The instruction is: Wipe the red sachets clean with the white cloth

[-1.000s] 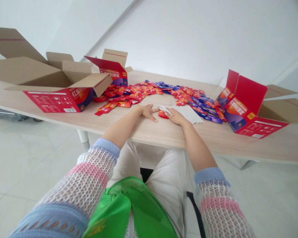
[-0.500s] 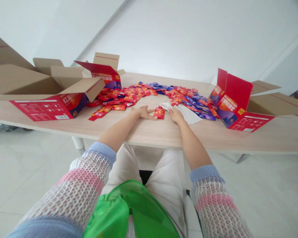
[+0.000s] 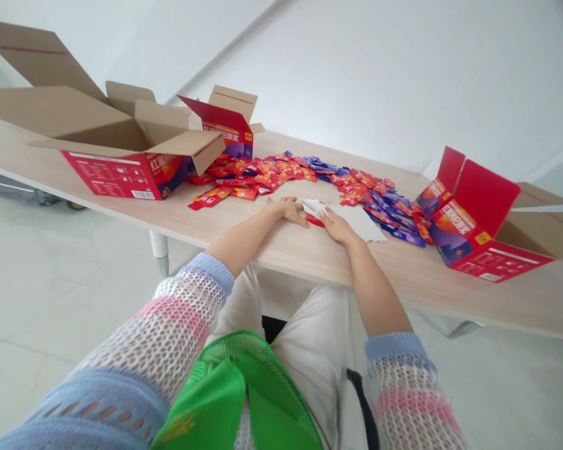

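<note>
A red sachet [image 3: 314,220] lies flat on the table between my hands, mostly covered by the folded end of a white cloth [image 3: 360,224]. My right hand [image 3: 338,226] grips this cloth and presses it over the sachet; the rest of the cloth spreads out to the right. At the sachet's left edge rests my left hand [image 3: 291,210], thumb and fingers apart. Beyond both hands, a curved heap of red sachets [image 3: 267,178] and purple sachets [image 3: 394,209] arcs across the table.
A large open carton [image 3: 117,175] stands at the left, with a smaller open carton [image 3: 229,134] behind it. At the right is another open red carton [image 3: 469,225]. The wooden table [image 3: 304,253] has its front edge just before my lap. A white wall [image 3: 380,81] rises behind.
My right hand has brought the folded cloth leftward over the red sachet, which was uncovered before. My left hand stays at its left side. The view has tilted and shifted.
</note>
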A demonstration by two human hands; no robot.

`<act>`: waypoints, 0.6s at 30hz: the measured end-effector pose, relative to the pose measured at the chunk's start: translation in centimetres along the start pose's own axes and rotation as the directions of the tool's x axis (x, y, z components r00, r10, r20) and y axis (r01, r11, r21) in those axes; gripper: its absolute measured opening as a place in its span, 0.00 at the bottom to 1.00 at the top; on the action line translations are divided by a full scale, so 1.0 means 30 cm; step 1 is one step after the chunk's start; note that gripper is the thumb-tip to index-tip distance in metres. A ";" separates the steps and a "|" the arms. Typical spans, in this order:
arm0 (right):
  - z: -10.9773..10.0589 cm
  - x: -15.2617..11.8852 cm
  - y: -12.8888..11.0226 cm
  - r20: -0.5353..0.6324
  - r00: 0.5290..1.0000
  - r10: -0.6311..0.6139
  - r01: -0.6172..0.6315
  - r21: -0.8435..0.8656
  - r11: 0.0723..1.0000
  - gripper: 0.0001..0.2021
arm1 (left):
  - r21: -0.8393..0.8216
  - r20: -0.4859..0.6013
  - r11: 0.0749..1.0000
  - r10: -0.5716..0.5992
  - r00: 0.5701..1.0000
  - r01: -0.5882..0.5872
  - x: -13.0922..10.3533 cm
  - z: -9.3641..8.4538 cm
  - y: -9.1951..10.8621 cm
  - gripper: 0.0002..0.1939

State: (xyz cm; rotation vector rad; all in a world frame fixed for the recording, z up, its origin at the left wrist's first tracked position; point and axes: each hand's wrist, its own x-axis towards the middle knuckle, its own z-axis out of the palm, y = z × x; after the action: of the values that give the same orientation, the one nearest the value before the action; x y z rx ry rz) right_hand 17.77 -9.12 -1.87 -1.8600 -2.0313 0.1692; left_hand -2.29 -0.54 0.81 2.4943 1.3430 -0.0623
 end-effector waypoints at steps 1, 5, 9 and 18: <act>0.006 0.000 -0.006 0.028 0.999 -0.038 0.038 0.018 0.999 0.34 | 0.006 0.008 1.000 0.004 1.000 -0.005 -0.005 0.002 0.002 0.52; 0.007 -0.002 -0.036 0.128 0.981 -0.144 0.131 0.104 0.986 0.31 | -0.014 -0.004 0.999 -0.046 0.999 0.045 -0.035 -0.004 0.029 0.54; -0.012 -0.005 -0.068 0.192 0.979 -0.068 0.056 0.070 0.996 0.29 | -0.018 0.005 0.989 -0.145 0.989 0.145 -0.052 -0.020 0.064 0.53; -0.045 -0.014 -0.054 0.101 0.990 0.095 -0.085 -0.104 0.991 0.26 | -0.092 -0.046 0.886 -0.460 0.887 0.455 0.028 -0.007 0.052 0.78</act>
State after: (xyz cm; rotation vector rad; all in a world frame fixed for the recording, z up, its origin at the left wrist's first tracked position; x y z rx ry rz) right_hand 16.77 -9.95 -0.15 -2.0460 -2.0601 0.1980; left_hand -0.55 -0.59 1.25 2.0789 1.8990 -0.0279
